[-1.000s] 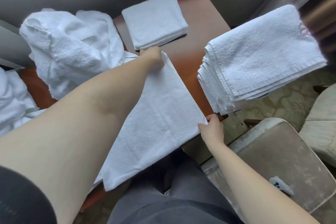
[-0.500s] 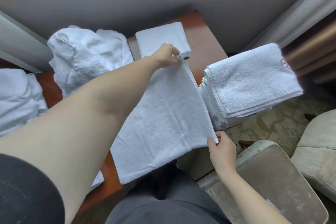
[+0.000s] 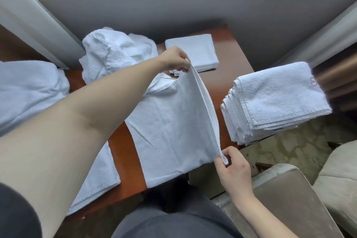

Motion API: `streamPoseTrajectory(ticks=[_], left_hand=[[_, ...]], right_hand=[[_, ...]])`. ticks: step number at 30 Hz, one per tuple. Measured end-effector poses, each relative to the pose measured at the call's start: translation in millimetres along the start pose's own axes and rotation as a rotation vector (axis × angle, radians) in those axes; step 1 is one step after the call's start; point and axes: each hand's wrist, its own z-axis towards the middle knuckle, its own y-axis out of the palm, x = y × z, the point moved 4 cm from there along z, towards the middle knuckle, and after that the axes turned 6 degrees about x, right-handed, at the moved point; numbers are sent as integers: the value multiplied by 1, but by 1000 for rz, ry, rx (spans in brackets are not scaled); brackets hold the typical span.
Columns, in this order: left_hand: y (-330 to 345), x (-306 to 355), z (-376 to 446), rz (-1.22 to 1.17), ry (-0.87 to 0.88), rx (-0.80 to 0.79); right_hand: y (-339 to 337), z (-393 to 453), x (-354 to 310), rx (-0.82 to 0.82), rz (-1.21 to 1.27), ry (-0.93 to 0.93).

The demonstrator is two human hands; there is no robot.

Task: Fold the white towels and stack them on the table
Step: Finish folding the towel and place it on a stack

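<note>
Hands: left hand [image 3: 174, 60] and right hand [image 3: 230, 166] pinch towel [image 3: 173, 125] corners.
Done: stack [image 3: 274, 100], tabletop [image 3: 123, 152] right edge.
Left: heap [image 3: 114, 54].

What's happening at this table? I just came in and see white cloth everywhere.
A person is folding a white terry towel over the reddish-brown wooden table. The left hand pinches its far corner and the right hand its near corner, lifting that edge. A tall stack of folded white towels sits to the right, a smaller folded pile behind, and a crumpled unfolded heap at left.
</note>
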Motion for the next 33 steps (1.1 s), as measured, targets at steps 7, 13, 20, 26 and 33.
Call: streamPoseTrajectory(ticks=[7, 13, 20, 26, 33], left_hand=[[-40, -69, -46, -57, -129, 185], [-57, -122, -94, -25, -161, 147], [-75, -159, -127, 18, -156, 369], [-71, -190, -144, 131, -214, 316], [-31, -214, -163, 174, -315, 314]], right_hand=[[43, -33, -34, -179, -26, -116], [84, -52, -52, -308, -101, -138], [111, -72, -76, -391, -175, -248], [146, -81, -74, -564, -336, -351], [194, -73, -53, -915, -423, -233]])
